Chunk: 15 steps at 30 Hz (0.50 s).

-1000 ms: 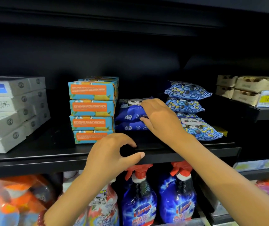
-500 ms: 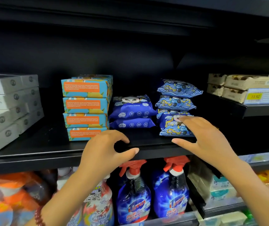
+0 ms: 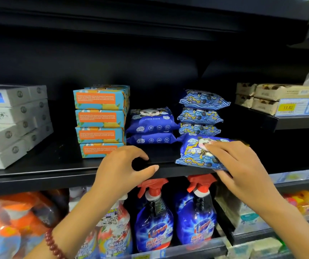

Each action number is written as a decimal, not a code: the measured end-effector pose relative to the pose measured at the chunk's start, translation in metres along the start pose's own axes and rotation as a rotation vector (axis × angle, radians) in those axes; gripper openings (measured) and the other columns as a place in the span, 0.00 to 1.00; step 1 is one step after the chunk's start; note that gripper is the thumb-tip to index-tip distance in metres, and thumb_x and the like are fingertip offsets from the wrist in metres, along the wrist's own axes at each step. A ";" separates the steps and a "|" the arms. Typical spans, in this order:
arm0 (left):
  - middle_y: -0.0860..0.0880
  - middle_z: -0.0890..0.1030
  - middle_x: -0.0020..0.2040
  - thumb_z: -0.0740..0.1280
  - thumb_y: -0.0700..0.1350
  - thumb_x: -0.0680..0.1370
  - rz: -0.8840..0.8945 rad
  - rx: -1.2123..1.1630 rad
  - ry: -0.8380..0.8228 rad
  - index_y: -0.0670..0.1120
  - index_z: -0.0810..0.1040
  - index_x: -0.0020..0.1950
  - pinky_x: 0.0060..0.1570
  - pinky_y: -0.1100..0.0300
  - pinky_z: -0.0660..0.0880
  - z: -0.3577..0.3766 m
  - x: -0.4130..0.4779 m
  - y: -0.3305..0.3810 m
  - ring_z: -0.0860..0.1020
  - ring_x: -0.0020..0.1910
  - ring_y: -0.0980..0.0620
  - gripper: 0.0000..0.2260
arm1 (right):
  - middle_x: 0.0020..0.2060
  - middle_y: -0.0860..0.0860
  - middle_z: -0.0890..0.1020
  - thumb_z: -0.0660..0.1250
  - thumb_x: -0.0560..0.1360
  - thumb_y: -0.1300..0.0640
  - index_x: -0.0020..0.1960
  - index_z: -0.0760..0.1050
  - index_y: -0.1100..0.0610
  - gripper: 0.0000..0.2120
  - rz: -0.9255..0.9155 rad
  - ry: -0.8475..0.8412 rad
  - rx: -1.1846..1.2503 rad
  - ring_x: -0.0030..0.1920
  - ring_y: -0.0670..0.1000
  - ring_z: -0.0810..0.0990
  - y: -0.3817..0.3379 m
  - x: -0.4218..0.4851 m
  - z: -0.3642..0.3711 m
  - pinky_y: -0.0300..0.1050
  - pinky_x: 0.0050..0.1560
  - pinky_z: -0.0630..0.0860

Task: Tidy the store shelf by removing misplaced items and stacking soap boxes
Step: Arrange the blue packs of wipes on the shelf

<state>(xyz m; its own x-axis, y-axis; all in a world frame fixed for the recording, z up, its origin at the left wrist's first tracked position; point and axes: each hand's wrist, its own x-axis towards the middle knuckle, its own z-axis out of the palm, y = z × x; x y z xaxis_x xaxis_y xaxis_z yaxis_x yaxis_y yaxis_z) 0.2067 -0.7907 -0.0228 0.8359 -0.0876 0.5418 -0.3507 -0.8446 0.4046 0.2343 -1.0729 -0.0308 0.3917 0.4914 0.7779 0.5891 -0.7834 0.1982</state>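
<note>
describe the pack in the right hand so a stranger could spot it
On the black shelf, find the column of wave-patterned blue packs right of the plain blue packs. The wipes pack is lowest, at the front edge. Only it is tilted, pinched by the right hand.

Glossy plastic wipes packs (image 3: 200,153) (crinkled film), cardboard soap boxes (image 3: 99,116), matt black shelf (image 3: 37,174)

Light moderate, falling from front and above; source not in view. Recess above the shelf (image 3: 37,172) goes near black, no detail. Left hand (image 3: 120,169) and right hand (image 3: 243,165) evenly lit. Glare spots on spray bottles (image 3: 153,225) and price strip (image 3: 297,107). Shelf lines bow toward frame edges. Wipes pack (image 3: 196,154) print slightly soft; orange packs (image 3: 9,221) lower left smeared, out of focus.
</note>
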 end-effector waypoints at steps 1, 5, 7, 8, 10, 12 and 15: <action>0.61 0.80 0.48 0.66 0.66 0.68 0.007 0.001 -0.008 0.54 0.81 0.49 0.47 0.63 0.73 0.000 0.001 -0.001 0.76 0.50 0.62 0.19 | 0.55 0.55 0.79 0.73 0.61 0.71 0.66 0.66 0.55 0.36 -0.010 0.014 0.002 0.55 0.55 0.73 -0.001 -0.001 -0.001 0.46 0.54 0.67; 0.63 0.81 0.45 0.64 0.70 0.65 -0.037 -0.189 0.029 0.55 0.82 0.46 0.49 0.65 0.74 -0.002 0.002 0.001 0.77 0.48 0.65 0.22 | 0.56 0.56 0.79 0.65 0.68 0.70 0.65 0.69 0.58 0.27 -0.068 0.134 0.027 0.55 0.56 0.76 -0.015 -0.006 -0.005 0.49 0.54 0.71; 0.62 0.83 0.42 0.67 0.69 0.67 -0.067 -0.424 0.086 0.54 0.82 0.43 0.47 0.67 0.74 -0.007 0.003 0.009 0.79 0.45 0.64 0.20 | 0.55 0.58 0.80 0.64 0.70 0.70 0.64 0.69 0.60 0.23 -0.122 0.210 0.012 0.55 0.57 0.76 -0.026 -0.004 -0.007 0.50 0.54 0.72; 0.61 0.83 0.41 0.67 0.68 0.68 -0.081 -0.522 0.082 0.53 0.82 0.41 0.45 0.68 0.74 -0.010 0.004 0.015 0.80 0.44 0.63 0.20 | 0.55 0.58 0.80 0.63 0.72 0.69 0.64 0.70 0.61 0.20 -0.150 0.254 0.000 0.56 0.57 0.76 -0.032 -0.002 -0.008 0.50 0.53 0.72; 0.57 0.84 0.38 0.66 0.68 0.68 -0.108 -0.673 0.012 0.52 0.83 0.38 0.45 0.63 0.78 -0.014 0.007 0.025 0.81 0.40 0.60 0.20 | 0.55 0.59 0.80 0.60 0.77 0.66 0.62 0.71 0.62 0.14 -0.198 0.340 -0.005 0.55 0.57 0.77 -0.042 0.006 -0.008 0.50 0.52 0.73; 0.55 0.82 0.34 0.64 0.68 0.64 -0.126 -0.748 -0.069 0.51 0.83 0.36 0.45 0.50 0.78 -0.016 0.009 0.034 0.79 0.35 0.57 0.22 | 0.54 0.59 0.80 0.60 0.79 0.64 0.61 0.72 0.62 0.11 -0.233 0.394 0.005 0.55 0.56 0.77 -0.053 0.017 -0.009 0.51 0.49 0.75; 0.44 0.79 0.34 0.72 0.64 0.62 -0.152 -0.892 -0.047 0.40 0.80 0.41 0.39 0.47 0.73 -0.015 0.011 0.040 0.75 0.35 0.50 0.26 | 0.54 0.59 0.81 0.62 0.79 0.63 0.60 0.73 0.61 0.11 -0.250 0.434 0.035 0.55 0.56 0.78 -0.065 0.030 -0.006 0.52 0.47 0.77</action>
<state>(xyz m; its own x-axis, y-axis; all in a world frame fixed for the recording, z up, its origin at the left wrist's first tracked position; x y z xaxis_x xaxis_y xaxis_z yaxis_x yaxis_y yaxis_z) 0.1955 -0.8176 0.0107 0.9096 -0.0466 0.4128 -0.4153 -0.1277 0.9007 0.2036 -1.0097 -0.0170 -0.0903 0.4526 0.8871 0.6537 -0.6451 0.3957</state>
